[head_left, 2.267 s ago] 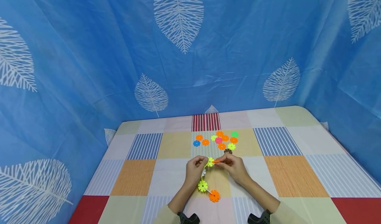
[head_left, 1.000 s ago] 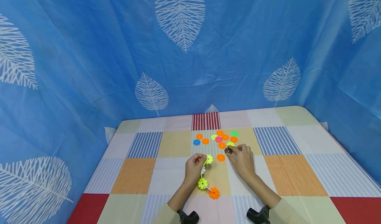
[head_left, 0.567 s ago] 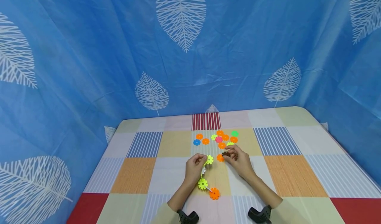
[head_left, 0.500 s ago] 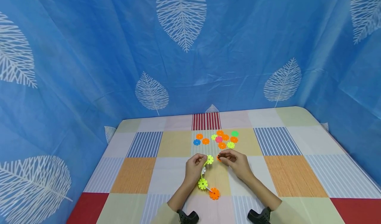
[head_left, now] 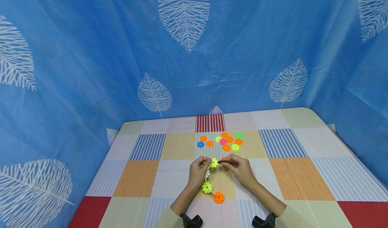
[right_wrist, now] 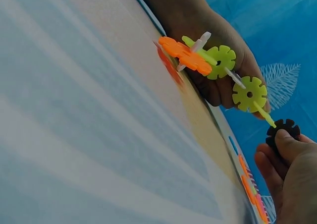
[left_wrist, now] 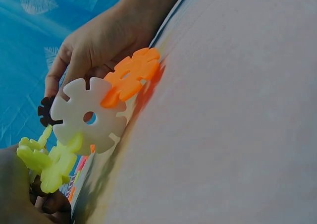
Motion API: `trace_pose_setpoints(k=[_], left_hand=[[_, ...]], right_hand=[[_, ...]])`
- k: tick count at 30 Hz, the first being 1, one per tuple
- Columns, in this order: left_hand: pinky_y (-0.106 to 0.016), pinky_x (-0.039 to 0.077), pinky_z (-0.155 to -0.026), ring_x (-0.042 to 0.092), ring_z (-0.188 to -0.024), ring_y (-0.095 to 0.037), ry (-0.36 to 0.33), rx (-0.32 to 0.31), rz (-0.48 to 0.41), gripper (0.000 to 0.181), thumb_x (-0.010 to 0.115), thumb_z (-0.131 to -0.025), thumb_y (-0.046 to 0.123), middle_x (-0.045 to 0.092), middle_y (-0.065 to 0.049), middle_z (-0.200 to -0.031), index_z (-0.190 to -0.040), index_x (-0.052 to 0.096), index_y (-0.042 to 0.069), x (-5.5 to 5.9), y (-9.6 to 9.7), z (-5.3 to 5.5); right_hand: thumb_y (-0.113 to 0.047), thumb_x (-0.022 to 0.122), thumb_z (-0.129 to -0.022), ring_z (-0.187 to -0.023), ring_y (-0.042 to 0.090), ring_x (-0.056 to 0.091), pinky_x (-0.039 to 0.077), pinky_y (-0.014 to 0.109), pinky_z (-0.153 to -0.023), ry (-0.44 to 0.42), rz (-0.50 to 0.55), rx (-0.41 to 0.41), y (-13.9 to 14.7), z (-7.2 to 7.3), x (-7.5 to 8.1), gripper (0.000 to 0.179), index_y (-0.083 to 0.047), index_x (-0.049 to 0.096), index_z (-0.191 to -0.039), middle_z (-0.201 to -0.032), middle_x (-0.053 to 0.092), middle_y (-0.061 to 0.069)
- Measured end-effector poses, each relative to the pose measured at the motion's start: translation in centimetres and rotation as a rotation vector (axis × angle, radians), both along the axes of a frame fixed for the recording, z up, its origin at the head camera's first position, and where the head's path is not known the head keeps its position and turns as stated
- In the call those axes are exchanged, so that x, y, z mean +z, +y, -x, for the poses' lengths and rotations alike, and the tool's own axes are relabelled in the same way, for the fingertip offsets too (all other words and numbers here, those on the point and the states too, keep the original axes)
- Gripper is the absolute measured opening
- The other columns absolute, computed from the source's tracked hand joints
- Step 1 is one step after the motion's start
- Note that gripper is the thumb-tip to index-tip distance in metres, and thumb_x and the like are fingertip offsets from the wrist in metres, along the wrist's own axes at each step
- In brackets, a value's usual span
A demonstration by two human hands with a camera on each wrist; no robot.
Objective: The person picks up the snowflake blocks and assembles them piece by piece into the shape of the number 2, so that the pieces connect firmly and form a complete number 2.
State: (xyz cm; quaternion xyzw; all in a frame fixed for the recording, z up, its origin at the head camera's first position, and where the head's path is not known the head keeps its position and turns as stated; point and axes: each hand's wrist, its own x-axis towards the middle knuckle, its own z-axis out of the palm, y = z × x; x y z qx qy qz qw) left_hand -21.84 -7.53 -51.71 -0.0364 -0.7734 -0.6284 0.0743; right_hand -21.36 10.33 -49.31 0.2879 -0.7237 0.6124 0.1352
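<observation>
My left hand (head_left: 198,172) pinches a chain of notched plastic snowflake discs near its top. Linked in it are a yellow-green disc (head_left: 214,162), a white disc (head_left: 207,173), another yellow-green disc (head_left: 207,187) and, at the lower end, an orange disc (head_left: 219,197). My right hand (head_left: 239,169) pinches a dark brown disc (right_wrist: 283,131) between thumb and finger. That disc's edge meets the edge of the chain's top yellow-green disc in the right wrist view; whether their slots interlock I cannot tell. The left wrist view shows the white disc (left_wrist: 89,115) large, partly covering the dark one.
Beyond the hands lie several loose discs: a blue disc (head_left: 200,144), a pink disc (head_left: 223,141), a green disc (head_left: 239,136) and several orange and yellow-green ones. One orange disc (head_left: 224,157) is mostly hidden behind my right hand. A patchwork cloth (head_left: 291,177) covers the table.
My right hand has put down an orange disc it held at the chain, picked up the dark brown disc and brought it left to the chain's top. My left hand stays nearly still.
</observation>
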Motion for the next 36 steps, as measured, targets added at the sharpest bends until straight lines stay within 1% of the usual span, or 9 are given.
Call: trace_pose_setpoints(k=[5, 13, 17, 20, 22, 28, 33, 34, 36], left_hand=[[-0.016, 0.033, -0.049, 0.041, -0.054, -0.006, -0.016, -0.018, -0.016, 0.02, 0.064, -0.088, 0.023, 0.053, 0.002, -0.066, -0.085, 0.068, 0.003, 0.0, 0.0, -0.1], [-0.016, 0.036, -0.051, 0.043, -0.058, -0.006, -0.04, -0.044, -0.043, 0.02, 0.063, -0.089, 0.02, 0.054, 0.001, -0.069, -0.087, 0.068, 0.001, 0.0, 0.1, -0.2], [-0.017, 0.035, -0.051, 0.042, -0.057, -0.006, -0.023, -0.033, -0.031, 0.019, 0.062, -0.089, 0.02, 0.053, 0.002, -0.068, -0.087, 0.068, 0.002, 0.0, 0.1, -0.3], [-0.017, 0.035, -0.052, 0.041, -0.057, -0.005, -0.007, -0.015, -0.026, 0.018, 0.061, -0.09, 0.018, 0.051, 0.003, -0.068, -0.087, 0.067, 0.001, 0.0, 0.1, -0.2], [-0.018, 0.035, -0.052, 0.04, -0.056, -0.006, -0.002, -0.004, -0.042, 0.018, 0.06, -0.091, 0.017, 0.05, 0.003, -0.067, -0.087, 0.066, 0.001, 0.0, 0.1, -0.1], [-0.019, 0.034, -0.052, 0.039, -0.055, -0.007, -0.021, 0.021, -0.07, 0.017, 0.058, -0.092, 0.018, 0.048, 0.002, -0.066, -0.089, 0.065, 0.003, -0.1, -0.1, 0.1], [-0.018, 0.034, -0.049, 0.039, -0.052, -0.006, -0.013, 0.023, -0.037, 0.016, 0.058, -0.092, 0.019, 0.047, 0.003, -0.063, -0.087, 0.063, 0.004, 0.0, -0.1, 0.0], [-0.019, 0.034, -0.049, 0.039, -0.052, -0.006, -0.01, 0.021, -0.033, 0.017, 0.058, -0.091, 0.019, 0.047, 0.003, -0.062, -0.087, 0.062, 0.004, 0.0, 0.0, -0.1], [-0.018, 0.034, -0.049, 0.039, -0.052, -0.005, -0.003, 0.018, -0.024, 0.017, 0.058, -0.091, 0.019, 0.047, 0.004, -0.062, -0.087, 0.062, 0.004, 0.0, 0.0, -0.1]], right_hand=[[0.015, 0.062, -0.078, -0.07, 0.033, 0.065, 0.054, 0.036, -0.059, 0.018, 0.011, 0.026, -0.1, 0.0, -0.3, 0.01, 0.008, 0.063, -0.084, -0.084, 0.067, 0.021], [0.016, 0.063, -0.076, -0.07, 0.03, 0.066, 0.054, 0.027, -0.062, 0.05, 0.007, 0.008, -0.2, 0.1, -0.8, 0.011, 0.006, 0.064, -0.08, -0.082, 0.067, 0.019], [0.013, 0.064, -0.078, -0.073, 0.027, 0.066, 0.054, 0.028, -0.064, 0.049, 0.003, 0.02, -0.2, 0.7, -1.8, 0.013, 0.003, 0.066, -0.086, -0.085, 0.068, 0.017], [0.005, 0.067, -0.079, -0.075, 0.02, 0.066, 0.053, 0.026, -0.065, 0.047, -0.054, 0.013, 0.3, 1.4, -2.6, 0.018, -0.001, 0.068, -0.096, -0.09, 0.068, 0.012], [-0.002, 0.07, -0.08, -0.075, 0.015, 0.063, 0.051, 0.023, -0.064, 0.047, -0.091, -0.031, 0.8, 1.8, -2.9, 0.022, -0.004, 0.068, -0.101, -0.092, 0.068, 0.008], [-0.018, 0.071, -0.081, -0.073, 0.013, 0.048, 0.041, 0.024, -0.06, 0.077, -0.254, -0.307, 1.8, 3.6, -3.2, 0.027, -0.006, 0.069, -0.106, -0.091, 0.062, 0.002], [-0.03, 0.077, -0.074, -0.085, 0.016, 0.048, 0.044, 0.035, -0.071, 0.1, -0.494, -0.329, 1.9, 3.8, -3.6, 0.032, -0.009, 0.072, -0.098, -0.094, 0.056, 0.002], [-0.03, 0.079, -0.072, -0.085, 0.015, 0.048, 0.044, 0.034, -0.071, 0.095, -0.515, -0.334, 1.9, 3.7, -3.6, 0.032, -0.01, 0.071, -0.096, -0.092, 0.056, 0.0], [-0.027, 0.081, -0.069, -0.076, 0.013, 0.047, 0.043, 0.03, -0.066, 0.038, -0.474, -0.34, 1.9, 3.4, -3.6, 0.029, -0.01, 0.068, -0.089, -0.083, 0.054, -0.002]])
